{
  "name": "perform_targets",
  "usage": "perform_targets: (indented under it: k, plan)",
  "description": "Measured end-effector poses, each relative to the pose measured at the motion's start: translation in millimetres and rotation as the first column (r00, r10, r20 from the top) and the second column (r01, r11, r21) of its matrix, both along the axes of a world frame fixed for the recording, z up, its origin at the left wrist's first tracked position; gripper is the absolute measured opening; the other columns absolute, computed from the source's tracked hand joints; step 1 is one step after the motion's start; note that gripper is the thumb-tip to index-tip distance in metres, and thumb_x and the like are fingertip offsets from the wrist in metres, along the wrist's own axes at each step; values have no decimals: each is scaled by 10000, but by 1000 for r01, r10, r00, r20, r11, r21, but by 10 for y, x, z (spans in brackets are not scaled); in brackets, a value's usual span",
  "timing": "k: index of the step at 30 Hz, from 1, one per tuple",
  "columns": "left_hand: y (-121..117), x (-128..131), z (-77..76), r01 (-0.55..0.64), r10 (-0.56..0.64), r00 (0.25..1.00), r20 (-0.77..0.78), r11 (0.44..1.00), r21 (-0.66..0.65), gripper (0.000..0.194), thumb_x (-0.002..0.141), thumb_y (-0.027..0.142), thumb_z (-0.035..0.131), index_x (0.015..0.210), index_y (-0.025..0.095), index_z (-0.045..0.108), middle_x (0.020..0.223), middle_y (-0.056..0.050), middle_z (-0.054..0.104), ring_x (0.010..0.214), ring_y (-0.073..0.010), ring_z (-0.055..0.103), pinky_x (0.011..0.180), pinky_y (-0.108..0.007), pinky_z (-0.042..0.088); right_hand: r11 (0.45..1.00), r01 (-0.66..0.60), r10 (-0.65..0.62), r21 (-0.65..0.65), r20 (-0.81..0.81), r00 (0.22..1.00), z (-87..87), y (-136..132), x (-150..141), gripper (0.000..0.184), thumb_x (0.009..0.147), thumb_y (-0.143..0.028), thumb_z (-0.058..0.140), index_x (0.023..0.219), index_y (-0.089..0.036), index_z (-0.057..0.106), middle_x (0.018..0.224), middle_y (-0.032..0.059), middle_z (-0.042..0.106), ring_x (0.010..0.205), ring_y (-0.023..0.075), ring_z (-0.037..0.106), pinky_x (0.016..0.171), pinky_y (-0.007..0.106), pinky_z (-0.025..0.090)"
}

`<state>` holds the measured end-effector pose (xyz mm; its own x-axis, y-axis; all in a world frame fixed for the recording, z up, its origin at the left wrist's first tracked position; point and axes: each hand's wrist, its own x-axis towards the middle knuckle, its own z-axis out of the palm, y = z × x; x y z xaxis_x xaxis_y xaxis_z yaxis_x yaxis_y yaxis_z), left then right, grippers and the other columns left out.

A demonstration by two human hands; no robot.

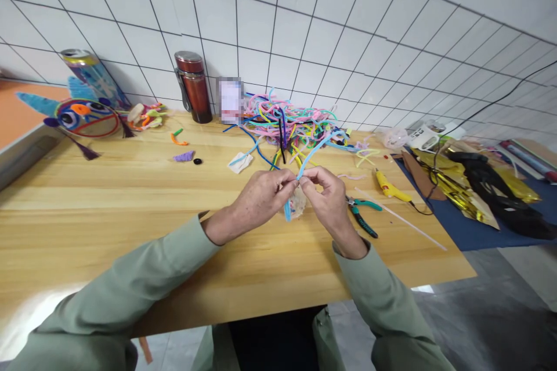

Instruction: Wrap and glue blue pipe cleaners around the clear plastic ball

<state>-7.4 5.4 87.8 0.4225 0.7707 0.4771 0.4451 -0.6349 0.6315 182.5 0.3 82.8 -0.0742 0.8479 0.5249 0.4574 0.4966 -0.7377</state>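
Both my hands meet over the middle of the table, pinching a light blue pipe cleaner [311,153]. My left hand [265,194] grips it between thumb and forefinger, and my right hand [325,191] pinches it close beside. One long end curves up and to the right; a thicker, folded-looking part hangs below the fingers. Underneath is a small round clear dish [297,206], partly hidden by my hands, with small bits in it. Pliers with green and black handles [363,214] lie just right of my right hand.
Behind my hands lies a tangled heap of pipe cleaners [291,119]. A red-brown thermos [195,90], a can [93,78] and a decorated blue animal-like craft [85,119] stand left. A yellow glue gun [391,186] with its cord and a thin white stick [404,221] lie right.
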Motion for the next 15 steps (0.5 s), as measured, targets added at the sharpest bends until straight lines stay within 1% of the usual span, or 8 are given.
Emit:
perform_targets:
  k: [3,7,11,15]
  plan:
    - [-9,-6,32,10,-9,999,-36,1000,22,253,1026,170,544,789,177,632,671,31,628,580,-104,538,599,-230,378,1000,16,-16,16,38,999,8,1,15,129,888,-255,628,780,-233,695,748,6,736,693,181,661,696,328,502]
    - [-11,-4,40,-1,3,998,-64,999,37,250,1021,152,548,780,180,612,665,29,617,579,-108,541,599,-236,368,1000,3,-4,1,60,998,41,-18,21,132,886,-255,619,809,-231,723,760,10,750,696,183,675,702,332,520]
    - [-12,1,6,-20,29,994,-108,996,91,236,1022,146,556,801,183,629,679,17,650,579,-118,562,599,-244,376,999,11,-10,-30,50,999,58,-40,16,114,869,-271,636,816,-232,729,749,9,755,681,181,680,697,326,536]
    - [-14,1,-45,-40,63,984,-165,990,137,216,1022,143,568,830,184,657,723,-5,709,610,-135,626,614,-251,413,998,1,1,-66,33,999,42,-39,7,113,863,-291,643,810,-229,721,751,10,760,670,179,686,691,318,550]
